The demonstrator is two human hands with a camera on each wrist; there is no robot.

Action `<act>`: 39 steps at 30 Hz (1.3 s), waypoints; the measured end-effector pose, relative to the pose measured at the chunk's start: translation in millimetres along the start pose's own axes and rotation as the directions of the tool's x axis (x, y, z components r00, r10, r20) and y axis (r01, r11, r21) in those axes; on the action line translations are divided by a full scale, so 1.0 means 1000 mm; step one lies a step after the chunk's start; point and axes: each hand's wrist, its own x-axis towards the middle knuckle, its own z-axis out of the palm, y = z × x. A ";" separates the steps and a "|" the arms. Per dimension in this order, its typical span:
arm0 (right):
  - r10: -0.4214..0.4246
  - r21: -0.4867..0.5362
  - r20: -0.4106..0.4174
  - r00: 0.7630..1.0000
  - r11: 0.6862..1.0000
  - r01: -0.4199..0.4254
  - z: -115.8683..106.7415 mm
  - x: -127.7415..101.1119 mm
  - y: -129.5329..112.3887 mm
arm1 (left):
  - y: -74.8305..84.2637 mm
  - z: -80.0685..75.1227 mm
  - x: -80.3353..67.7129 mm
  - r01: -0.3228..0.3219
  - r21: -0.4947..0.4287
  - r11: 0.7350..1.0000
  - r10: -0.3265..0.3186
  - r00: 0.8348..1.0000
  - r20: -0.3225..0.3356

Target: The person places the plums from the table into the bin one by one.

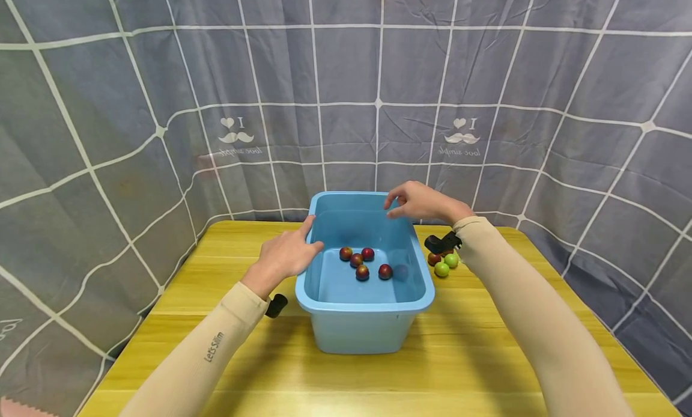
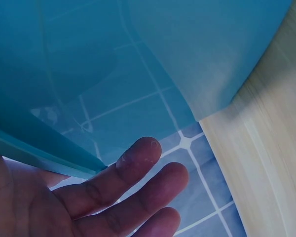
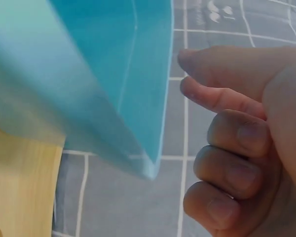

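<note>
Fruits (image 1: pixel 363 263), five small dark-red ones, lay in a loose cluster on the floor of the blue tub (image 1: pixel 365 303), which stood near the middle of the yellow table (image 1: pixel 465 357). Three more fruits (image 1: pixel 443 264), one reddish and two green as far as could be seen, sat on the table just beside the tub's right wall, partly behind the right forearm. The left hand (image 1: pixel 286 253) rested against the tub's left rim, its fingers (image 2: pixel 138 165) fairly straight and slightly apart, gripping nothing; the left wrist view showed them lying beside the rim rather than wrapped round it. The right hand (image 1: pixel 418 200) hovered over the far right corner of the tub, its fingers (image 3: pixel 227 143) loosely curled with thumb and forefinger near each other, and no fruit could be seen between them. Judging by how things lay, the gathering of fruit into the tub looked more than half done: five were in and three remained outside. A grey curtain (image 1: pixel 346 92) with a white grid hung behind the table. Small black wrist-camera mounts showed beneath both sleeves.
</note>
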 end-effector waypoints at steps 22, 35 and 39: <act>0.097 0.228 -0.239 0.966 0.973 -0.041 -0.006 -0.052 0.064 | 0.000 -0.001 -0.001 0.000 -0.010 1.000 0.000 1.000 0.003; 0.204 0.342 -0.276 0.939 0.934 -0.103 0.023 -0.067 0.108 | 0.001 -0.001 -0.001 0.001 -0.018 1.000 -0.001 1.000 0.005; 0.236 0.408 -0.267 0.934 0.906 -0.112 0.031 -0.070 0.120 | 0.001 -0.001 0.000 0.001 -0.017 1.000 -0.001 1.000 0.004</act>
